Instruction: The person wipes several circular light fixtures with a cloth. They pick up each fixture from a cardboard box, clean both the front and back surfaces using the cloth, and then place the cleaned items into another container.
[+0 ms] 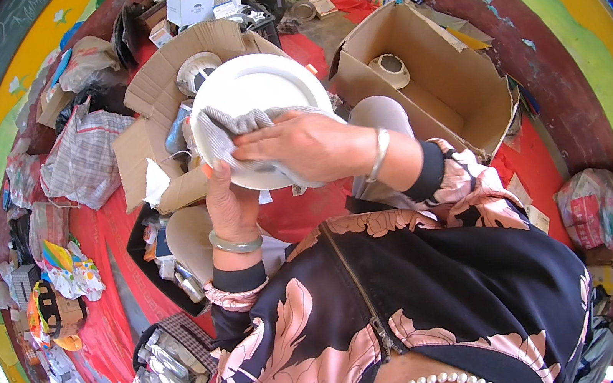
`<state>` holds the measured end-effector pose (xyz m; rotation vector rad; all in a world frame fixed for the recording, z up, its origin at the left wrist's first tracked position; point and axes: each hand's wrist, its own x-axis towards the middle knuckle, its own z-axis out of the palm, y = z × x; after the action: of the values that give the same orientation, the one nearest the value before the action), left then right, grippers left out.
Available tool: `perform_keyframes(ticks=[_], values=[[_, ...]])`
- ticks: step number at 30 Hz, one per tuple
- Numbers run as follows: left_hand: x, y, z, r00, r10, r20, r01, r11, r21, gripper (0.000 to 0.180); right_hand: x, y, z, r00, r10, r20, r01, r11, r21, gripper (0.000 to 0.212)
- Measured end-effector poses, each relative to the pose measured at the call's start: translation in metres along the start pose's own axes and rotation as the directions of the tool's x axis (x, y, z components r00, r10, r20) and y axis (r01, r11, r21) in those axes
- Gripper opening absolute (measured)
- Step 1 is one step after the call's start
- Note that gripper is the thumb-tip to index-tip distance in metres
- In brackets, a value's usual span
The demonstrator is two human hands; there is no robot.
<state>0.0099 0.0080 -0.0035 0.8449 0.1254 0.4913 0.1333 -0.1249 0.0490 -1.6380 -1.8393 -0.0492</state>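
Observation:
A white, round, dish-shaped piece (253, 82) with a raised rim is tilted up in front of me, above my knees. My left hand (229, 205) grips its lower left edge, thumb up on the near side. Bunched against its face is a grey striped cloth (224, 127). My right hand (308, 143) presses that cloth flat with its fingers, somewhat blurred. Just behind the piece stands an open cardboard box (143, 97) with a white round fixture (196, 73) in it. The far underside of the piece is hidden.
At the right, another open cardboard box (458, 106) holds a small white ring-shaped fixture (390, 70). A black tray (145, 247) of small goods is by my left knee. Red sheeting (102, 257) covers the floor. Bags, including a checked one (89, 154), line the left wall.

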Motion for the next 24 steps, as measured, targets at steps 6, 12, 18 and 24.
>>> perform_keyframes(ticks=[6,12,18,24], values=[[-0.002,0.013,0.001,0.996,0.079,-0.031,-0.081,0.996,-0.04,0.076,-0.026,0.032,-0.063,0.929,0.063,0.364,-0.11,0.988,0.109,0.045],[-0.001,0.016,0.011,0.996,0.076,-0.054,-0.08,0.994,-0.076,0.072,0.022,0.023,-0.059,0.915,0.21,-0.343,-0.232,0.972,-0.023,0.043],[0.006,0.013,0.014,0.994,0.1,-0.043,-0.1,0.995,-0.015,0.065,0.032,0.008,0.019,0.937,-0.013,-0.349,0.047,0.995,0.089,0.041],[0.006,0.004,-0.005,0.998,0.041,-0.053,-0.045,0.994,-0.096,0.062,0.022,0.009,-0.007,0.996,-0.007,0.087,-0.03,0.909,0.416,0.038]])
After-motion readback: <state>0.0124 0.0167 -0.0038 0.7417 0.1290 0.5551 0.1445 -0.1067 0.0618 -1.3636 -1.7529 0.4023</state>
